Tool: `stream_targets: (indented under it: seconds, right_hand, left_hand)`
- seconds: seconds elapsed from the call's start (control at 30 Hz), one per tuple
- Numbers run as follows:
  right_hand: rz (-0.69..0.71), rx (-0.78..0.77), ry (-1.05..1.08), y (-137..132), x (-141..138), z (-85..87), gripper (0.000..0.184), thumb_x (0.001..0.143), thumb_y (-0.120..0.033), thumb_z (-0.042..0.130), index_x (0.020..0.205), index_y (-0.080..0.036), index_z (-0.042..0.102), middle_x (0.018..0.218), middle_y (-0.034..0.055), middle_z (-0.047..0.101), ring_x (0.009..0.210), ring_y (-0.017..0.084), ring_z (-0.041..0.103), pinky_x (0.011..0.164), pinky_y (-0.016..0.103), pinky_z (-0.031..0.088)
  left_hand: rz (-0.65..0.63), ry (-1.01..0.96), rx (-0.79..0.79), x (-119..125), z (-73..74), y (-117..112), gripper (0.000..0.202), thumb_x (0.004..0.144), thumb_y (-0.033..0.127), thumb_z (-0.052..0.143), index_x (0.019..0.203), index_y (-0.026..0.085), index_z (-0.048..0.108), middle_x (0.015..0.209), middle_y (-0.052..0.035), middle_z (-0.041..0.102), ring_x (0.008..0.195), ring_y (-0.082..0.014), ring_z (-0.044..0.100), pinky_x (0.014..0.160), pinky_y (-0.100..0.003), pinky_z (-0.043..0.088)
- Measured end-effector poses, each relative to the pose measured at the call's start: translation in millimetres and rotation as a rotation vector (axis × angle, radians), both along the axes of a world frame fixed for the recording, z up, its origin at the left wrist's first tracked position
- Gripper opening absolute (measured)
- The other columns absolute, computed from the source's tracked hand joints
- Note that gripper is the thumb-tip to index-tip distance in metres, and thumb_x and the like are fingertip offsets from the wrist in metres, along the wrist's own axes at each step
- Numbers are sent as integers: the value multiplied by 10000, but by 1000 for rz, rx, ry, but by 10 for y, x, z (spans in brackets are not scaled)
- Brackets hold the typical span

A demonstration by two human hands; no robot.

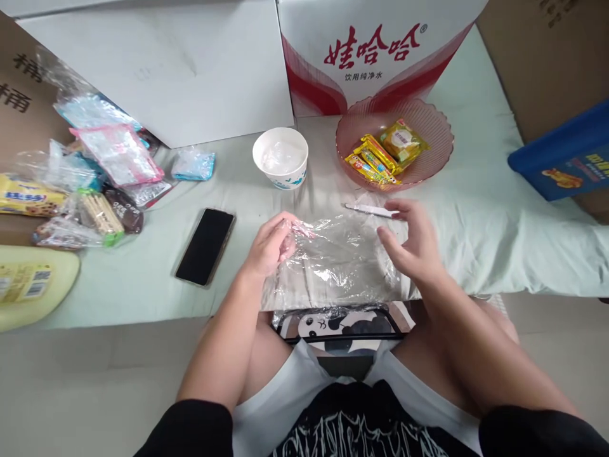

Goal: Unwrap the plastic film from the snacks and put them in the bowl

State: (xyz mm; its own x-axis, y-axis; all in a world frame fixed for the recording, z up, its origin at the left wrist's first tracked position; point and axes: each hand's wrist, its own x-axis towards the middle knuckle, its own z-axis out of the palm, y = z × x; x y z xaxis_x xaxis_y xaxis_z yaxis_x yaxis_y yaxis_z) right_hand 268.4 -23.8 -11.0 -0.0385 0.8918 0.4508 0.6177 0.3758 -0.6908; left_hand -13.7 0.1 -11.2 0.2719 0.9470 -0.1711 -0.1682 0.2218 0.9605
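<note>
My left hand (275,244) is closed in a pinch on the upper left edge of a large clear plastic bag (333,254), which has some pink print by my fingers. The bag lies crinkled across the front of the surface and hangs a little over its edge. Over the bag's right side is my right hand (413,241), thumb and fingers apart, holding nothing I can see. Its fingertips are close to a white pen-like cutter (373,210); whether they touch it I cannot tell. Beyond stands a paper cup (280,158) with crumpled clear plastic inside.
A pink ribbed bowl (440,136) holds several yellow snack packets (380,155). At left lie a phone (206,246), a small blue packet (193,164), a pile of wrapped snacks (114,158) and a yellow-green bottle (35,285). White boxes (214,70) line the back; a blue package (566,152) stands right.
</note>
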Motion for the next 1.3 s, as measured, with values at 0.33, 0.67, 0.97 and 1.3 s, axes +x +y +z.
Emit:
stream_targets:
  seconds: [0.33, 0.67, 0.97, 1.3]
  right_hand:
    - [201, -472, 137, 26, -55, -279, 931, 773, -524, 769, 1548, -239, 340, 1496, 186, 560, 1272, 351, 616, 1073, 582, 498]
    - [156, -528, 205, 85, -105, -67, 140, 827, -291, 593, 909, -197, 657, 773, 23, 616, 677, 157, 556, 673, 339, 477]
    - [-119, -223, 521, 138, 3, -73, 44, 892, -259, 555, 877, -252, 514, 797, 3, 636, 751, 157, 637, 759, 342, 538]
    - [219, -407, 416, 44, 147, 26, 612, 700, -684, 813, 1119, -282, 620, 1047, 67, 736, 980, 252, 719, 895, 452, 608]
  left_hand:
    - [-253, -286, -237, -72, 195, -101, 560, 714, 674, 785, 673, 208, 478, 673, -34, 748, 256, 0, 215, 283, -170, 118]
    - [-196, -211, -195, -123, 184, 0, 518, 733, 620, 793, 659, 194, 508, 715, -28, 753, 282, -1, 266, 298, -172, 112]
    - [51, 118, -8, -130, 86, 94, 330, 666, 433, 843, 709, 186, 628, 716, -22, 738, 420, -45, 426, 391, -192, 302]
    - [408, 11, 140, -134, 19, 174, 297, 619, 407, 877, 728, 196, 700, 651, -3, 715, 536, -82, 581, 519, -194, 447]
